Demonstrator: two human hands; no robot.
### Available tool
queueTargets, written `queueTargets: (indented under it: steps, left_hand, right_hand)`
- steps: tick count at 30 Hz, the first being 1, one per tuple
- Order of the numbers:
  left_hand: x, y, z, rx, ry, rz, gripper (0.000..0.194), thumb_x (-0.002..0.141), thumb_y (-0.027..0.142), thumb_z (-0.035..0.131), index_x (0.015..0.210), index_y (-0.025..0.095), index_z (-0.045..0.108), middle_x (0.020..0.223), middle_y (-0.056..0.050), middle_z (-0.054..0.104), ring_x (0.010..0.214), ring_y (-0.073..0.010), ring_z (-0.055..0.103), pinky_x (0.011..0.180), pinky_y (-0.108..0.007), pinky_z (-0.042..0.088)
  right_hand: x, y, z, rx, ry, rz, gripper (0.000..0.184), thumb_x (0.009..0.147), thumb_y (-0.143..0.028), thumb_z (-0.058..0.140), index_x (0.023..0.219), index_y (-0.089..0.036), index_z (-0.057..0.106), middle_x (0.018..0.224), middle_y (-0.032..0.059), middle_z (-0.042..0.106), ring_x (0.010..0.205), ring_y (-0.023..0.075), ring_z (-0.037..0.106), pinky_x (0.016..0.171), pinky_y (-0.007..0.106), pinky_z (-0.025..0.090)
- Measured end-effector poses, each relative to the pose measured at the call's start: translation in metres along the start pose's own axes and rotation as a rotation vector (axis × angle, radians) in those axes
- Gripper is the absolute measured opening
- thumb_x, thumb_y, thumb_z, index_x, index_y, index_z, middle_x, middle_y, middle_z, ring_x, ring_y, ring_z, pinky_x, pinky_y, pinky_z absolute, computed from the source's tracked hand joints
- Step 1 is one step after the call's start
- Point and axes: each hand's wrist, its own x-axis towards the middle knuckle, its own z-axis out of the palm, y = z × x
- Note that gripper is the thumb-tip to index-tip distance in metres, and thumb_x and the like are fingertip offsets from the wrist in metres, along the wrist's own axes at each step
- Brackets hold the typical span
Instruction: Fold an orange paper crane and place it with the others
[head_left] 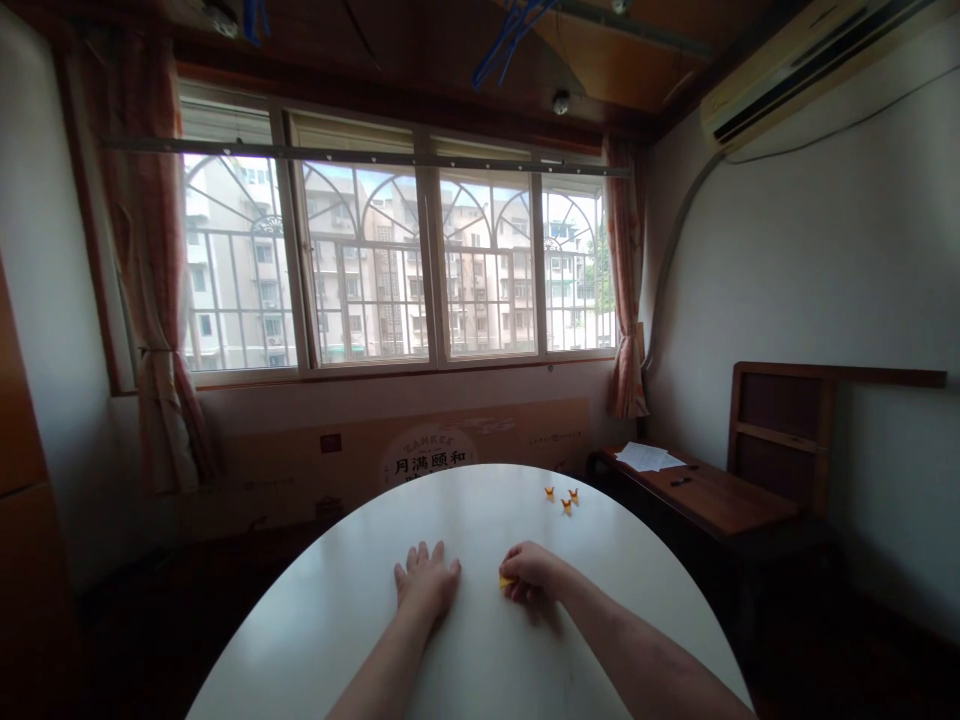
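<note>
A round white table [337,620] lies nearest the camera, its curved far edge reaching toward a wide barred window [367,270]. Beneath the window stands a long brown printed panel [270,460], and to the right a low wooden bench [705,490] bears paper sheets [646,457]. Over the table come two bare forearms, the right one slanting in from the lower right, the left one from the bottom edge.

The left hand [427,580] lies palm down on the tabletop, fingers spread and pointing away from the camera, thumb out to the right. The right hand [529,572], just across from it, is curled, its thumb and fingertips pinching a small yellow piece.

Near the far right edge of the table stand three orange-yellow figures [566,507], close together, two farther back and one nearer, each with raised tips pointing upward.

Smallest is what shows of the yellow piece [505,581]: it juts from the left side of the right hand, toward the left hand. The fingers cover the remainder, so its long axis cannot be told.
</note>
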Motion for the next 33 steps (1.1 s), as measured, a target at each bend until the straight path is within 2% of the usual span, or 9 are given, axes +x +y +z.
queueTargets:
  steps: [6, 8, 10, 13, 18, 22, 28, 33]
  left_hand:
    - [-0.003, 0.001, -0.002, 0.01, 0.012, 0.011, 0.063, 0.093, 0.046, 0.032, 0.149, 0.018, 0.039, 0.159, -0.019, 0.028, 0.148, -0.0364, 0.021, 0.114, -0.058, 0.015]
    - [-0.003, 0.0, -0.002, 0.012, 0.017, 0.015, 0.063, 0.093, 0.046, 0.032, 0.149, 0.018, 0.04, 0.159, -0.019, 0.029, 0.148, -0.0366, 0.022, 0.114, -0.058, 0.016]
    - [-0.003, 0.0, -0.001, 0.011, 0.021, 0.013, 0.062, 0.093, 0.046, 0.032, 0.149, 0.018, 0.04, 0.159, -0.019, 0.029, 0.148, -0.0369, 0.022, 0.114, -0.059, 0.016]
    - [0.0, -0.001, 0.0, 0.009, 0.018, 0.016, 0.063, 0.093, 0.046, 0.032, 0.148, 0.018, 0.04, 0.159, -0.019, 0.029, 0.148, -0.0368, 0.022, 0.114, -0.059, 0.016]
    - [0.009, -0.006, -0.002, 0.009, 0.007, 0.056, 0.062, 0.092, 0.047, 0.033, 0.147, 0.019, 0.042, 0.158, -0.019, 0.03, 0.147, -0.0363, 0.024, 0.113, -0.059, 0.018]
    - [0.014, -0.009, -0.004, 0.018, 0.02, 0.096, 0.06, 0.092, 0.046, 0.035, 0.145, 0.019, 0.044, 0.156, -0.018, 0.034, 0.145, -0.0358, 0.028, 0.112, -0.059, 0.02]
    - [0.015, -0.007, -0.009, 0.042, 0.057, 0.146, 0.052, 0.091, 0.045, 0.037, 0.133, 0.018, 0.055, 0.147, -0.02, 0.046, 0.136, -0.0369, 0.04, 0.105, -0.056, 0.03]
    - [0.014, -0.005, -0.01, 0.067, 0.048, 0.162, 0.052, 0.092, 0.043, 0.035, 0.132, 0.017, 0.054, 0.143, -0.021, 0.049, 0.133, -0.0368, 0.042, 0.102, -0.056, 0.032]
  right_hand:
    - [-0.007, 0.01, -0.026, 0.247, -0.206, -0.068, 0.012, 0.086, -0.021, 0.066, 0.091, -0.012, 0.061, 0.072, 0.0007, 0.064, 0.055, 0.0108, 0.061, 0.046, 0.018, 0.041]
    - [-0.01, 0.016, -0.035, 0.38, -0.218, -0.123, 0.013, 0.084, -0.023, 0.066, 0.092, -0.015, 0.059, 0.077, -0.0001, 0.063, 0.057, 0.0087, 0.06, 0.047, 0.016, 0.039]
    - [-0.012, 0.021, -0.041, 0.515, -0.194, -0.174, 0.014, 0.089, -0.028, 0.061, 0.092, -0.016, 0.056, 0.078, -0.0027, 0.06, 0.056, 0.0051, 0.056, 0.049, 0.014, 0.038]
    - [-0.011, 0.027, -0.044, 0.647, -0.192, -0.196, 0.015, 0.092, -0.03, 0.058, 0.091, -0.015, 0.055, 0.077, -0.0031, 0.058, 0.058, 0.0057, 0.053, 0.055, 0.016, 0.042]
    - [-0.003, 0.028, -0.042, 0.737, -0.271, -0.174, 0.011, 0.089, -0.024, 0.061, 0.086, -0.015, 0.055, 0.076, -0.0027, 0.059, 0.06, 0.008, 0.055, 0.067, 0.024, 0.048]
    - [0.0, 0.03, -0.044, 0.775, -0.338, -0.181, 0.009, 0.089, -0.022, 0.06, 0.084, -0.016, 0.054, 0.077, -0.0024, 0.059, 0.061, 0.0075, 0.057, 0.073, 0.025, 0.048]
    - [0.001, 0.032, -0.048, 0.798, -0.435, -0.185, 0.009, 0.088, -0.022, 0.061, 0.087, -0.018, 0.054, 0.08, -0.0015, 0.062, 0.069, 0.0102, 0.061, 0.083, 0.032, 0.048]
    - [0.002, 0.03, -0.049, 0.803, -0.495, -0.17, 0.011, 0.087, -0.025, 0.062, 0.086, -0.017, 0.054, 0.085, -0.0002, 0.064, 0.074, 0.0118, 0.062, 0.088, 0.037, 0.045]
